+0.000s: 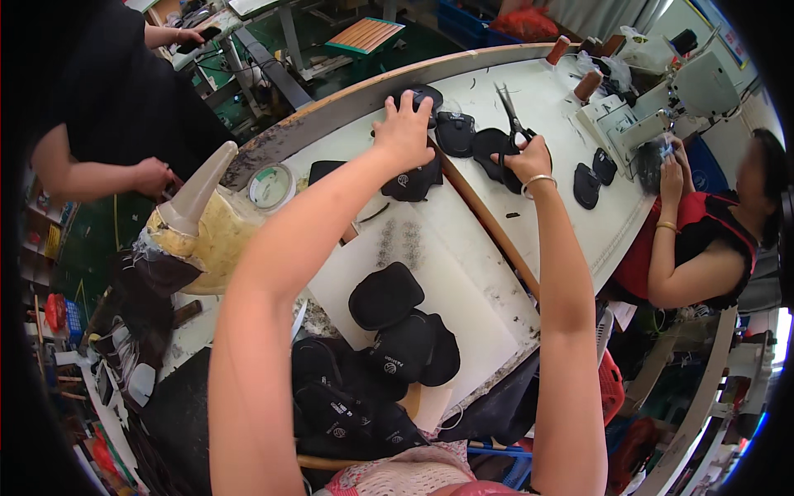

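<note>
My left hand (404, 132) reaches to the far side of the white table, its fingers spread over a black padded piece (428, 94). Whether the fingertips press on it, I cannot tell. Just below that wrist lies another black piece (411, 183) with a pale printed mark. My right hand (529, 161) is closed round a pair of scissors (511, 116), blades pointing away from me. Beneath the scissors and the hand is a black piece (491, 149), beside a similar one (455, 134). Closer to me, several black padded pieces (386, 296) overlap on a white board (463, 306).
A wooden strip (488, 223) divides the tabletop. On the left stand a tape roll (271, 185) and a horn-shaped post (198, 190). A co-worker (703, 223) works at a sewing machine (628, 124) on the right. Another person (124, 107) stands at the left.
</note>
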Demonstrator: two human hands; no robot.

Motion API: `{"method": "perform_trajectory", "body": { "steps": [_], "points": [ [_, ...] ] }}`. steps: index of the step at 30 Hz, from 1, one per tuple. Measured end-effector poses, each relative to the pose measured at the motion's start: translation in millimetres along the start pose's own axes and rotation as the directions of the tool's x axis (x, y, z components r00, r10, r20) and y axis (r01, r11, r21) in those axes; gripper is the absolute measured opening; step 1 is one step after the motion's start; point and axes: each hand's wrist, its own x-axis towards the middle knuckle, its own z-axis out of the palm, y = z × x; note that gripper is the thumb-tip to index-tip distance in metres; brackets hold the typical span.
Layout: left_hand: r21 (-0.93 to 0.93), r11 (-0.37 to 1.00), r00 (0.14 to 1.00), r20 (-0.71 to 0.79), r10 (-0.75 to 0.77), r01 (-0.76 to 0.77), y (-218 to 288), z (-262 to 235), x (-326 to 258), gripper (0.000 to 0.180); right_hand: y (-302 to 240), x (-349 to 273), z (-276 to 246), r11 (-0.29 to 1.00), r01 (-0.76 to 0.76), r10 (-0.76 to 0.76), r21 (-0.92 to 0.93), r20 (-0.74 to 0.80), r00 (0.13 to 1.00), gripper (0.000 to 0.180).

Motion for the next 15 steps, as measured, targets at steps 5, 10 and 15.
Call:
{"method": "perform_trajectory", "body": {
  "steps": [5,10,15],
  "points": [
    [0.161,0.986,0.997,-0.070,-0.034,0.045,-38.3,67.6,48.5,0.062,17.3,-51.1,-15.2,0.824,-0.173,0.093,0.539,0.173,0.981,0.043],
    [-0.015,1.000,0.978,-0.205,0.019,-0.023,-21.0,15.5,20.2,0.054,-6.8,-157.6,-47.2,0.658,-0.274,-0.036,0.701,0.393,0.919,0.032],
    [-0.052,0.987,0.983,-0.104,0.149,-0.155,-2.5,-77.1,-112.4,0.058,-25.9,-171.8,-28.9,0.790,-0.163,-0.145,0.591,0.439,0.886,0.026]
  ]
}}
